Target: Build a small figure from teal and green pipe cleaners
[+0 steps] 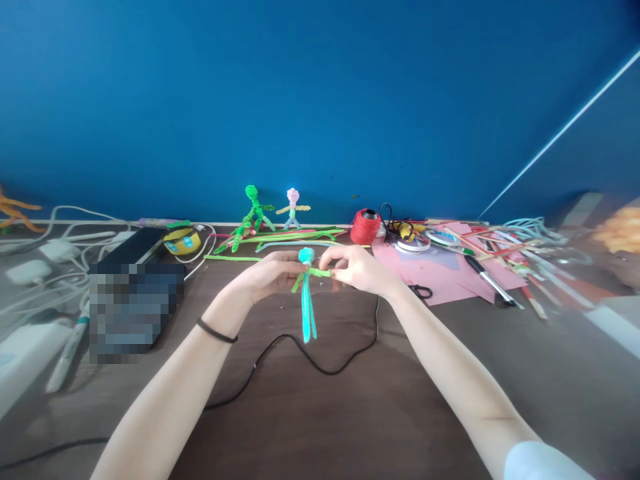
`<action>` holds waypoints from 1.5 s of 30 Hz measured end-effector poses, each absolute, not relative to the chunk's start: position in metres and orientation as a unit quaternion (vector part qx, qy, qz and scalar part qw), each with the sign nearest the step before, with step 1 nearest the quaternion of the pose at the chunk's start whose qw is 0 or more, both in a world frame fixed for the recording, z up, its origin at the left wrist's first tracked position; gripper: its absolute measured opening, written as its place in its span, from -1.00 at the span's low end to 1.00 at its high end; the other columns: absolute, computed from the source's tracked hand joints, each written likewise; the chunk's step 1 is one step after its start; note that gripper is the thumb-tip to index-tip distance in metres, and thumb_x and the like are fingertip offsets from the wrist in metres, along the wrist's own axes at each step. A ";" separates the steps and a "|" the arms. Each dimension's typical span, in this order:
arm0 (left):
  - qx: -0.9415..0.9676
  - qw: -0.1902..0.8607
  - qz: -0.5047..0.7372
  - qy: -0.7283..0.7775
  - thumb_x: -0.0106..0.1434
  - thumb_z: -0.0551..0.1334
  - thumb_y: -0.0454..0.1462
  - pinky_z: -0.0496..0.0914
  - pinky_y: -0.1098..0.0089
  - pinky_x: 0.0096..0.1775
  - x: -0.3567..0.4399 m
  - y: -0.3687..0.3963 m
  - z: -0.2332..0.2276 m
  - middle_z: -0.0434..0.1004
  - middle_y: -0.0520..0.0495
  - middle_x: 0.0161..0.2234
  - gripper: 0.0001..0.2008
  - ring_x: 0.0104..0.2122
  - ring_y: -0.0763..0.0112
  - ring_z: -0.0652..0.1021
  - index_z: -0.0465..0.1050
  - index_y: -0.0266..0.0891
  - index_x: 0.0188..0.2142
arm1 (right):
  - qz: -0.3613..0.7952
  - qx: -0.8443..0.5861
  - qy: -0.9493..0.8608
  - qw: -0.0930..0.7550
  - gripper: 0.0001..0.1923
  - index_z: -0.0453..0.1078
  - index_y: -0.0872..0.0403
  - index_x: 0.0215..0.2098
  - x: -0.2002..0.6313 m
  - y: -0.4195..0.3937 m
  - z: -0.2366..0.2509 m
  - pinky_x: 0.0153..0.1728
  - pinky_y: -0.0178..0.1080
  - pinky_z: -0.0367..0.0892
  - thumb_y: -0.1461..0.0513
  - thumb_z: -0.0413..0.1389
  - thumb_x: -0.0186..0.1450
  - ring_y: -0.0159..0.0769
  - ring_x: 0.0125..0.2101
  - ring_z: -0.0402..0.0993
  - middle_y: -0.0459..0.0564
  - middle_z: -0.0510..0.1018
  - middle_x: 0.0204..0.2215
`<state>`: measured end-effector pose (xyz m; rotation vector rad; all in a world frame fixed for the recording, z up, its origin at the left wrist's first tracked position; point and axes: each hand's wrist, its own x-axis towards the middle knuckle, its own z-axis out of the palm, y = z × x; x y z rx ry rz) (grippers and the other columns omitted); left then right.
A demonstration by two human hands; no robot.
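Observation:
A turquoise pipe-cleaner figure (307,307) hangs upright between my hands, with a coiled round head on top and two long strands dangling below. My left hand (274,272) pinches it just under the head, fingers closed. A light green pipe cleaner (319,273) crosses the figure below the head, one short end pointing down left. On its right end the thumb and fingers of my right hand (356,268) are closed. Behind, a green pipe-cleaner figure (253,207) and a pink-headed one (293,207) lean against the blue wall.
Loose green pipe cleaners (300,237) lie behind my hands, beside a red thread spool (365,227). Pink paper (445,283), a marker (490,281) and sticks are heaped at right. A black cable (320,369) crosses the table in front. White cords and a dark box (133,250) are at left.

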<state>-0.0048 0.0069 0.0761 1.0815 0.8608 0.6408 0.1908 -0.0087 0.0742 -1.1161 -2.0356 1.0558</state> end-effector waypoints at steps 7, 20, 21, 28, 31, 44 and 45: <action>0.518 0.685 0.339 0.384 -0.06 0.33 -0.27 0.20 0.49 -0.47 0.000 0.006 0.074 0.36 0.05 -0.53 -0.76 -0.55 0.57 0.34 0.42 -0.30 -0.36 | 0.417 -0.443 -0.732 0.306 -0.96 0.31 0.09 -0.41 0.189 -0.010 0.076 -0.63 -0.38 0.24 0.28 0.06 0.13 -0.42 -0.65 0.43 -0.14 0.42 -0.55; 0.541 0.621 0.372 0.428 -0.14 0.33 -0.32 0.25 0.44 -0.36 0.006 0.005 0.073 0.49 -0.01 -0.46 -0.73 -0.44 0.44 0.45 0.47 -0.33 -0.36 | 0.490 -0.374 -0.739 0.273 -0.80 0.34 0.13 -0.36 0.196 0.004 0.066 -0.59 -0.38 0.24 0.16 0.14 0.13 -0.45 -0.63 0.40 -0.10 0.45 -0.49; 0.547 0.618 0.367 0.429 -0.13 0.33 -0.32 0.25 0.43 -0.37 0.006 0.005 0.073 0.49 -0.01 -0.47 -0.72 -0.45 0.44 0.45 0.48 -0.33 -0.35 | 0.491 -0.375 -0.738 0.272 -0.80 0.36 0.13 -0.36 0.197 0.005 0.065 -0.59 -0.37 0.23 0.15 0.14 0.13 -0.45 -0.64 0.38 -0.11 0.44 -0.54; 0.573 0.621 0.349 0.406 -0.14 0.33 -0.32 0.29 0.38 -0.35 0.004 0.004 0.071 0.50 -0.03 -0.50 -0.74 -0.44 0.35 0.49 0.48 -0.32 -0.37 | 0.422 -0.406 -0.760 0.281 -0.91 0.39 0.14 -0.44 0.196 0.002 0.067 -0.58 -0.36 0.20 0.24 0.11 0.11 -0.47 -0.65 0.32 -0.12 0.44 -0.58; 0.573 0.624 0.346 0.403 -0.15 0.34 -0.33 0.31 0.37 -0.31 0.004 0.005 0.071 0.52 -0.05 -0.46 -0.73 -0.41 0.34 0.51 0.49 -0.30 -0.36 | 0.397 -0.412 -0.765 0.295 -0.92 0.37 0.13 -0.47 0.193 -0.001 0.071 -0.59 -0.37 0.18 0.25 0.11 0.12 -0.48 -0.66 0.31 -0.13 0.43 -0.59; 0.599 0.502 0.414 0.467 -0.14 0.27 -0.32 0.28 0.42 -0.43 0.013 0.002 0.068 0.42 0.04 -0.56 -0.80 -0.50 0.43 0.44 0.40 -0.30 -0.43 | 0.170 -0.450 -0.799 0.360 -0.91 0.36 0.12 -0.52 0.181 -0.013 0.079 -0.45 -0.33 0.22 0.34 0.08 0.14 -0.42 -0.52 0.33 -0.06 0.46 -0.51; 0.601 0.488 0.420 0.474 -0.14 0.26 -0.33 0.26 0.44 -0.46 0.014 0.002 0.067 0.39 0.06 -0.58 -0.82 -0.53 0.46 0.41 0.38 -0.30 -0.46 | 0.178 -0.457 -0.791 0.366 -0.91 0.36 0.12 -0.52 0.180 -0.013 0.078 -0.46 -0.33 0.22 0.33 0.08 0.14 -0.42 -0.53 0.34 -0.06 0.47 -0.51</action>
